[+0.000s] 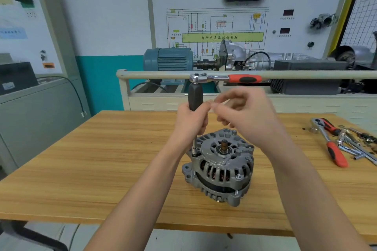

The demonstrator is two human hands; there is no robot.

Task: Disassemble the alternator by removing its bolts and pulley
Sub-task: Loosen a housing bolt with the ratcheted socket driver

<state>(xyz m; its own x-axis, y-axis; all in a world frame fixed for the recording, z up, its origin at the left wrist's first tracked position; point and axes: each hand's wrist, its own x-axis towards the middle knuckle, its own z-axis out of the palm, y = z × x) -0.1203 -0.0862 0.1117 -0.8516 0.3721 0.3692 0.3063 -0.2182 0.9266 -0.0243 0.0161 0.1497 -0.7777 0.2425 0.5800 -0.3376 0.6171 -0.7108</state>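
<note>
A grey alternator [220, 167] stands on the wooden table [102, 159], shaft end up, with no pulley on the bare shaft [224, 145]. A black-handled socket driver [195, 98] stands upright on a bolt at the alternator's left rim, its socket [194, 151] seated there. A red-handled ratchet [226, 78] sits across the driver's top, handle pointing right. My left hand [190, 122] grips the driver's lower handle and shank. My right hand [244, 116] hovers just right of it, blurred, fingers loosely curled and holding nothing. Another through bolt [238, 177] shows on the front right.
At the table's right end lie a second red-handled ratchet [331, 144], a loose socket [314, 129], several steel wrenches [353, 146] and small parts. Behind the table stands a training bench with a railing [155, 74], a blue motor [169, 60] and a wiring board.
</note>
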